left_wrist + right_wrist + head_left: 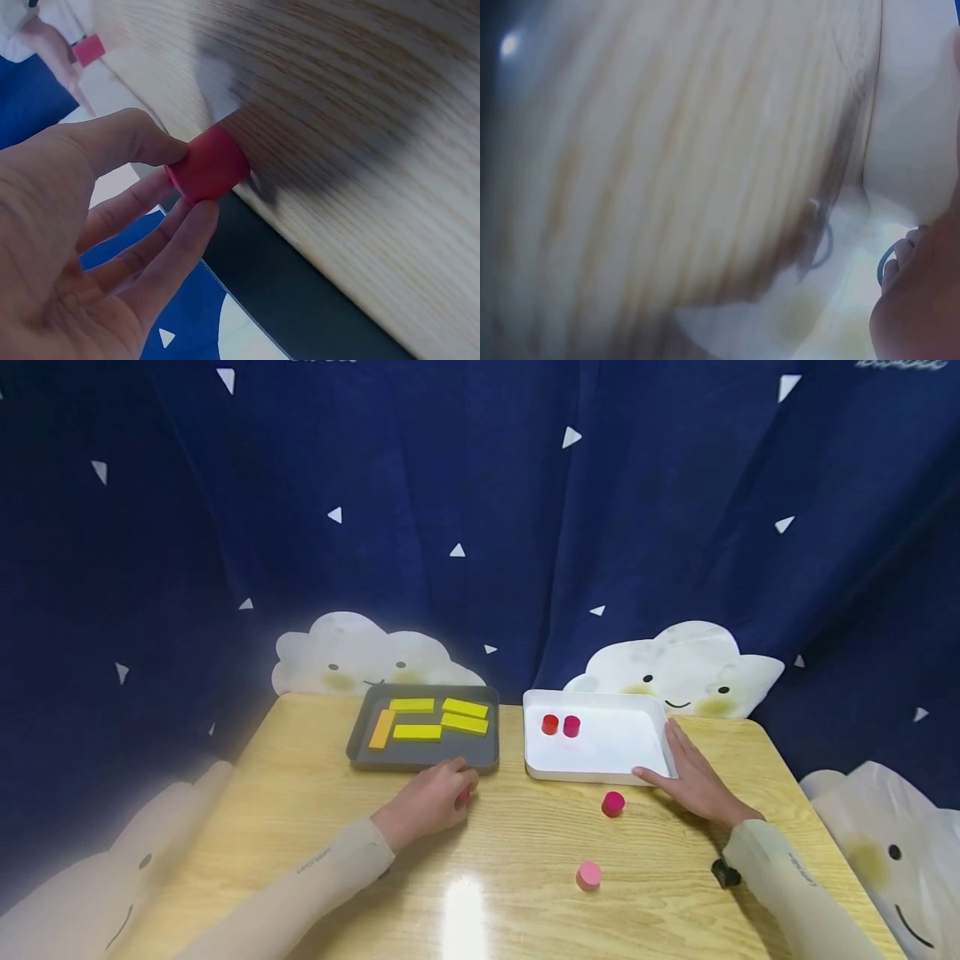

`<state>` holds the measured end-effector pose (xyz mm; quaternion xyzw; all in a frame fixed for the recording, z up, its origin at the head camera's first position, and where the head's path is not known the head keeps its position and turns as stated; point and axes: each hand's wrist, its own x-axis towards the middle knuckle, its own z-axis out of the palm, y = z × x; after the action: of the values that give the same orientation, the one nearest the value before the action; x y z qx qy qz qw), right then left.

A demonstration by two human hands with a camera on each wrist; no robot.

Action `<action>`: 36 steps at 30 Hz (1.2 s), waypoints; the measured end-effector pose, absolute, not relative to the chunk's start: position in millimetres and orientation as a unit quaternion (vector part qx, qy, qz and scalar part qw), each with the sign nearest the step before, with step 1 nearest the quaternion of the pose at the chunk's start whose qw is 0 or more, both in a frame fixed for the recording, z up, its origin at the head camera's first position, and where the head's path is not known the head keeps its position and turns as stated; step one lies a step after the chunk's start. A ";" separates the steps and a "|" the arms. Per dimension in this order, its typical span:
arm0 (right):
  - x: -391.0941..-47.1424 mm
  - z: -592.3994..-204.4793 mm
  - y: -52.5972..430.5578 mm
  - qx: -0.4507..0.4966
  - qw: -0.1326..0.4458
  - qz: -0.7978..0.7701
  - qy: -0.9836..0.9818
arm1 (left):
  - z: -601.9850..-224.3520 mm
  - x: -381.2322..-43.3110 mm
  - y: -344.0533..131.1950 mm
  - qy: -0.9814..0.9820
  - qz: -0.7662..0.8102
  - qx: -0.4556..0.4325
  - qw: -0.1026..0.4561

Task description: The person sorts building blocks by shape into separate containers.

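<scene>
My left hand [429,802] pinches a red cylinder block [208,166] between thumb and fingertips, just above the wooden table by the front right corner of the grey tray [405,766]. My right hand [699,783] rests with extended fingers along the right side of the white tray [615,747], its thumb at the front edge. Inside the white tray, near its left end, stand an orange-red cylinder [550,725] and a magenta cylinder [572,727]. On the table in front lie a crimson cylinder [613,804] and, nearer, a pink cylinder [588,876].
Several yellow blocks [417,733] and one orange block [382,729] lie flat in the grey tray. Both trays stand at the back of the wooden table [517,835], with a narrow gap between them. Behind hangs a dark blue curtain [450,485] with clouds and triangles.
</scene>
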<state>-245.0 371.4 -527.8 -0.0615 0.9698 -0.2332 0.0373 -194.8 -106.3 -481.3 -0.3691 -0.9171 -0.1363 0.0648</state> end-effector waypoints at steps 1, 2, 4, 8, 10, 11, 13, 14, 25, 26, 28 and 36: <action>-245.1 -527.8 371.6 -0.061 0.037 -0.233 0.970 | -480.9 -194.6 -106.4 -0.917 -0.138 -0.369 0.064; -245.2 -527.8 371.6 -0.060 0.037 -0.234 0.970 | -480.6 -194.4 -106.5 -0.917 -0.138 -0.369 0.062; -245.4 -528.0 371.7 -0.059 0.037 -0.233 0.970 | -480.2 -194.2 -106.7 -0.918 -0.138 -0.368 0.058; -245.7 -528.3 371.5 -0.058 0.038 -0.231 0.971 | -477.4 -193.5 -105.9 -0.917 -0.137 -0.371 0.054; -245.2 -527.5 371.1 -0.059 0.040 -0.230 0.971 | -473.9 -193.6 -104.3 -0.915 -0.140 -0.373 0.056; -245.3 -527.3 371.0 -0.060 0.040 -0.229 0.971 | -471.6 -193.9 -103.1 -0.915 -0.144 -0.373 0.055; -245.4 -526.7 370.6 -0.059 0.040 -0.229 0.971 | -466.1 -195.4 -99.9 -0.915 -0.150 -0.371 0.049; -245.4 -526.6 370.5 -0.060 0.040 -0.229 0.971 | -463.5 -196.4 -98.0 -0.915 -0.152 -0.370 0.048; -244.8 -527.1 371.8 -0.063 0.038 -0.236 0.969 | -434.5 -210.5 -69.7 -0.912 -0.135 -0.384 0.046; -244.3 -527.0 372.2 -0.065 0.037 -0.238 0.968 | -431.9 -212.0 -66.3 -0.912 -0.130 -0.386 0.046; -243.1 -526.9 372.4 -0.070 0.034 -0.241 0.967 | -427.2 -215.1 -59.2 -0.912 -0.120 -0.390 0.044; -243.1 -527.8 372.2 -0.067 0.030 -0.239 0.968 | -412.7 -228.7 -30.6 -0.908 -0.101 -0.406 0.037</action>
<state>-243.1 372.2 -527.8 -0.0672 0.9682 -0.2391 0.0299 -228.7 -30.6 -412.7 -0.4059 -0.9076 -0.1005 0.0375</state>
